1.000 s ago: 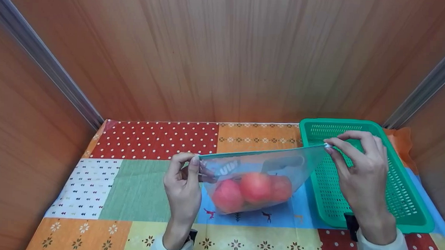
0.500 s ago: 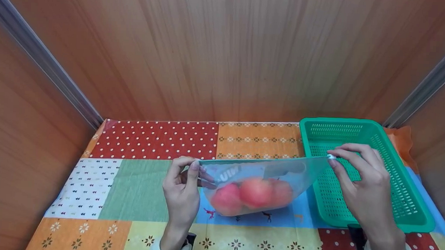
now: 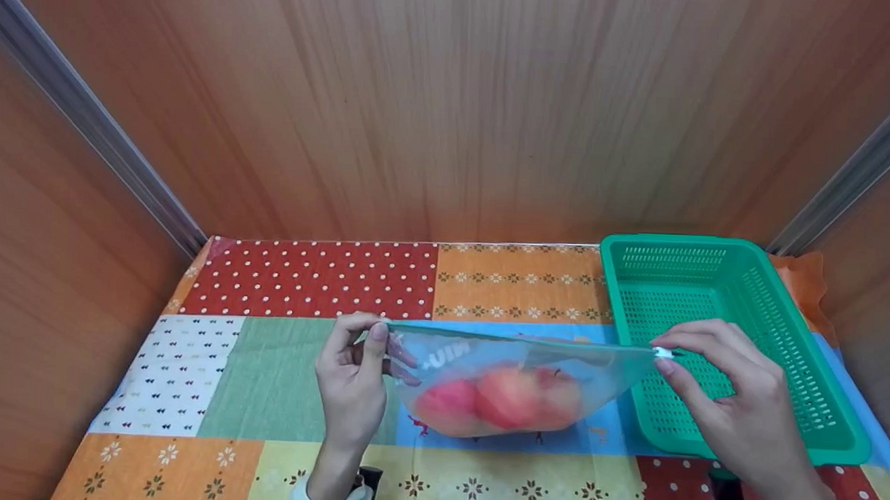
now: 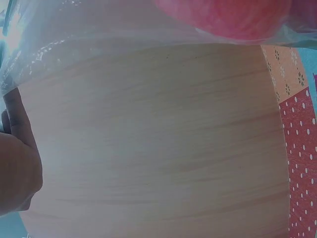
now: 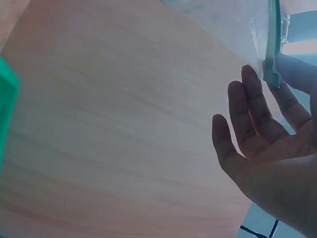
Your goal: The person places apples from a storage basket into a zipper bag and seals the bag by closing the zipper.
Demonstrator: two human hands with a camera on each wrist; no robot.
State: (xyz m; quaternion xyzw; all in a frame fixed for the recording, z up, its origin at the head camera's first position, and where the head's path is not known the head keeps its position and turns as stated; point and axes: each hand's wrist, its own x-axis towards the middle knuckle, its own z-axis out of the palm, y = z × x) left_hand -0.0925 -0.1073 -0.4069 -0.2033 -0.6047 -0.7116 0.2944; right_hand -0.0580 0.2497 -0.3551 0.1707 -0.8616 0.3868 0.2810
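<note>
A clear slider zip bag (image 3: 605, 373) with a green top strip hangs between both hands over the blue patch of cloth. Inside it lie red apples (image 3: 510, 396), a stem showing on the right one. My left hand (image 3: 350, 385) pinches the bag's top left corner between thumb and fingers. At the other end, thumb and forefinger of my right hand (image 3: 739, 402) pinch the white slider (image 3: 663, 353) at the strip's end. In the right wrist view the other fingers (image 5: 237, 114) spread loosely beside the strip. One apple (image 4: 233, 17) tops the left wrist view.
A green plastic basket (image 3: 610, 287) with slotted walls stands right of the bag, partly under my right hand. The patchwork tablecloth (image 3: 282, 378) covers the table. Wood panels (image 3: 421, 114) rise at the back and both sides; orange cloth (image 3: 808, 285) bunches behind the basket.
My right hand has come down and slightly right with the slider, so the bag's top edge has gone from tilted to nearly level. My left hand has shifted slightly left.
</note>
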